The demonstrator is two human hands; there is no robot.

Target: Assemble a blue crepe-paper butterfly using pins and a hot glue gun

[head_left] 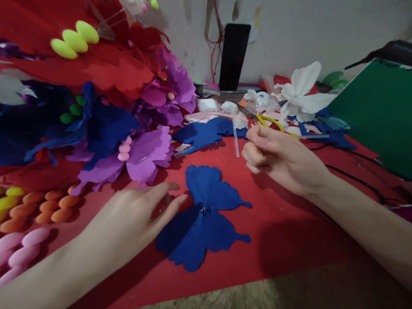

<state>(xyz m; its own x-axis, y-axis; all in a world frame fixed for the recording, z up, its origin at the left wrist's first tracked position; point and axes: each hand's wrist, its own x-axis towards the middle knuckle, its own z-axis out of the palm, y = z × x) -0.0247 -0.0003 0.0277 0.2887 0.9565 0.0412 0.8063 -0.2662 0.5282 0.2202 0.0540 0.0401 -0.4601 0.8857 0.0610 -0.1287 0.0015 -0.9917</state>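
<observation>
A blue paper butterfly [222,197] lies flat on the red sheet, with a small shiny star-shaped piece [205,210] at its centre. My left hand [138,214] is just left of it, thumb and forefinger apart, nothing visible between them. The thumb tip comes close to the butterfly's left wing; I cannot tell whether they touch. My right hand [273,152] is raised over the right side, fingers curled and pinched together; what they hold, if anything, is hidden. Behind that hand lie yellow-handled scissors [273,121], and a translucent stick [236,139] is to its left.
Large red, blue and purple paper flowers [151,156] crowd the left. Orange oval pieces [48,206] and pink ones [27,251] lie at lower left. A dark phone [234,56] leans on the wall. A white flower [304,92] and a green board [373,116] stand at right.
</observation>
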